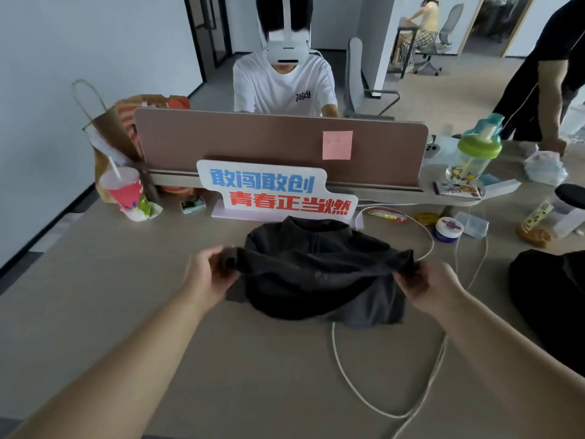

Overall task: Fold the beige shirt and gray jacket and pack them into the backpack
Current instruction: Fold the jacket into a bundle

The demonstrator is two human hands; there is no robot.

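Both bare arms reach over the tabletop [95, 312], left hand [209, 277] and right hand [430, 289] each clenched on a lifted fold of the gray jacket [316, 274], seemingly to double it, while the dark backpack [550, 299] at the right edge shows no contents.

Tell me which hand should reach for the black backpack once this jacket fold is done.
Right, probably. The right hand grips the gray jacket on the side nearest the black backpack, which lies at the table's right edge. The left hand holds the far side and would have to cross over the jacket.
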